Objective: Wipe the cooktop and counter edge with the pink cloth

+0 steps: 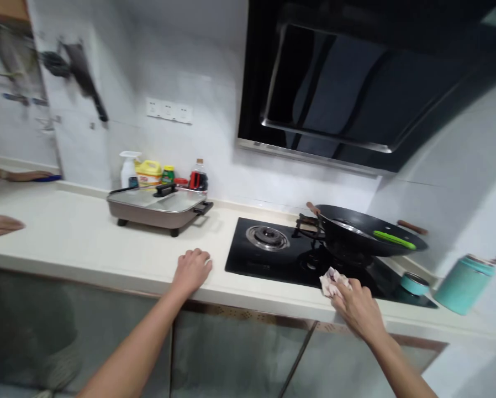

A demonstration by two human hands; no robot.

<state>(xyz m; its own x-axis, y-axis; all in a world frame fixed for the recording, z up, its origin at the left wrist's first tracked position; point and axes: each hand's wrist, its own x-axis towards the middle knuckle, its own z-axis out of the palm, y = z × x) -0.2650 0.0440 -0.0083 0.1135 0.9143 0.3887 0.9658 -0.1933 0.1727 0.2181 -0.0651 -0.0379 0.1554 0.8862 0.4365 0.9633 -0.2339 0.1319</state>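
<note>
My right hand (pixel 358 307) presses a crumpled white cloth (pixel 331 281) against the front edge of the black glass hob (pixel 273 260). A black wok (pixel 366 236) with a green utensil (pixel 394 239) in it sits on the right burner, just behind the cloth. My left hand (pixel 193 268) rests with curled fingers on the pale countertop (pixel 86 237), left of the hob, holding nothing. The left burner (pixel 268 236) is bare.
An electric skillet with a glass lid (pixel 159 205) stands on the counter, with bottles (pixel 148 172) behind it. A teal canister (pixel 463 283) and its lid (pixel 413 283) sit at the right. Another person's hands (pixel 1 225) are at the far left. A black range hood (pixel 355 83) hangs above.
</note>
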